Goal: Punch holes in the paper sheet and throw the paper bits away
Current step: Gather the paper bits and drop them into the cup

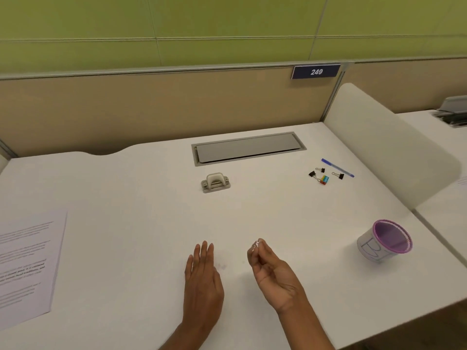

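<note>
Left grip [202, 281]: lying flat and released, nearer than the hole punch [215, 182].
Right grip [273, 274]: hovering, fingertips pinching paper bits [256, 243], nearer-right of the hole punch.
Paper sheet [25, 266]: lying on the counter [151, 223], far left of the hole punch.

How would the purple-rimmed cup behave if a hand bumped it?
Probably light: the cup looks small and thin-walled, so a bump would likely slide or tip it. It stands near the right edge of the desk, so it might fall off. Its round wall could let it roll once down.
</note>
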`<state>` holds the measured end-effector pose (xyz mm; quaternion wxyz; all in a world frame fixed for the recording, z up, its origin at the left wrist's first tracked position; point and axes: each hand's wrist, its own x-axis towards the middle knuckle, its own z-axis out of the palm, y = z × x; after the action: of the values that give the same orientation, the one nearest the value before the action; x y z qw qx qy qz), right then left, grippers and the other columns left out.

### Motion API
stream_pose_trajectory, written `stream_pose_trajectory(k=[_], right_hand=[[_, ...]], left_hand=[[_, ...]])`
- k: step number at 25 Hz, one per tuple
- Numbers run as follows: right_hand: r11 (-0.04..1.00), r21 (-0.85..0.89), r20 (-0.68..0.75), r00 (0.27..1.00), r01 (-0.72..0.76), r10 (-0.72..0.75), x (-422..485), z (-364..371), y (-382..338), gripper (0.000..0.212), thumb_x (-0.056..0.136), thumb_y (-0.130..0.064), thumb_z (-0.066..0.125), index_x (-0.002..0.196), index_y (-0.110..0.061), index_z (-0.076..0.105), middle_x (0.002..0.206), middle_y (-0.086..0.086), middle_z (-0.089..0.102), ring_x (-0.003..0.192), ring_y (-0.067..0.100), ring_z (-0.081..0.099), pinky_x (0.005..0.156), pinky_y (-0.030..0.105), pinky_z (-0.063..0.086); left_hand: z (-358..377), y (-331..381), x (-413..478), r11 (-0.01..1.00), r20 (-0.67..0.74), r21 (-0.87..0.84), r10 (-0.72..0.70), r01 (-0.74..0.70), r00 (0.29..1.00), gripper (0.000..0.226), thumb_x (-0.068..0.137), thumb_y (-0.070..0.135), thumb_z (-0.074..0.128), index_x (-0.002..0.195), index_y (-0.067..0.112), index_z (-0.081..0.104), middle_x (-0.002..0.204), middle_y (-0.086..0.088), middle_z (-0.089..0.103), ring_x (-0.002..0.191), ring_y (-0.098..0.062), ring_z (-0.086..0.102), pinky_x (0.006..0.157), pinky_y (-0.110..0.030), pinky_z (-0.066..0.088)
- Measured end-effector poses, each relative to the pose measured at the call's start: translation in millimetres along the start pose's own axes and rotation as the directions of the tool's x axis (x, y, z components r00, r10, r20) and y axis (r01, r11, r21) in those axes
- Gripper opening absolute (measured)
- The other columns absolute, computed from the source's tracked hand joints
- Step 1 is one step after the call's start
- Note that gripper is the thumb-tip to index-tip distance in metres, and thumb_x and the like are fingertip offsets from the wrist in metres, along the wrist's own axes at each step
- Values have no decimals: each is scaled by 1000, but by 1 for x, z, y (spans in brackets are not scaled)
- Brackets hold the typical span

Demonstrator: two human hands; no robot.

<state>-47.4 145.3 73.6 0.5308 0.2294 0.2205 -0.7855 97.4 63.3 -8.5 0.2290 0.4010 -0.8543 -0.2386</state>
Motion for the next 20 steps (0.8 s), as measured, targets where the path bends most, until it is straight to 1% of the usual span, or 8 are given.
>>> stream_pose_trajectory(k=[6,8,11,13,14,16,18,20], right_hand=[[996,84,51,999,-17,13,-45,-2,-70,29,71,13,67,100,7,68,92,18,64,87,28,61,64,31,62],[996,67,122,990,67,-75,-84,-19,-166,27,71,12,66,98,6,69,92,17,64,88,27,61,64,30,62],[983,-15,88,979,184,-182,-95,-15,-213,19,71,10,66,89,8,71,91,16,66,90,24,61,64,28,62],[917,-176,89,934,358,-347,-102,-24,-259,15,70,7,68,83,4,75,89,13,70,86,22,67,67,25,61],[842,-310,68,893,442,-444,-101,-28,-279,15,69,5,70,81,1,78,88,12,73,84,20,71,69,24,61],[578,-630,85,785,519,-613,-98,-35,-309,16,71,1,76,86,-7,80,93,8,78,87,17,73,71,22,60],[201,-878,175,684,433,-708,-88,-45,-323,16,79,-1,78,89,-14,80,92,1,79,91,15,72,70,18,55],[-156,-947,304,630,280,-715,-71,-52,-329,15,84,-3,74,88,-17,80,89,-4,77,89,12,70,68,11,49]], left_hand=[[26,47,3,1000,-4,-11,4,-4,1000,55,97,7,35,152,12,34,159,0,32,152,-12,16,123,-37,13],[71,128,2,999,-18,-29,45,-46,999,55,98,3,40,152,13,34,159,1,32,152,-10,14,123,-35,11],[90,143,6,999,-19,-46,5,-5,1000,54,98,4,43,151,13,36,159,-1,33,152,-10,14,124,-36,13],[114,166,14,1000,9,-27,14,-13,1000,52,100,8,41,151,12,35,160,-2,31,152,-11,13,124,-38,13],[123,174,15,1000,37,-9,13,-13,999,51,101,10,40,152,12,34,161,-2,30,152,-12,12,125,-38,12],[143,184,16,1000,73,8,21,-21,997,51,102,14,37,153,12,30,162,-3,26,153,-13,10,125,-35,7],[158,184,16,998,101,45,45,-50,994,51,103,15,36,153,11,29,163,-4,24,153,-15,9,124,-31,0],[169,182,14,995,120,74,57,-66,991,52,104,19,32,154,12,26,164,-4,21,153,-16,7,123,-29,-5]])
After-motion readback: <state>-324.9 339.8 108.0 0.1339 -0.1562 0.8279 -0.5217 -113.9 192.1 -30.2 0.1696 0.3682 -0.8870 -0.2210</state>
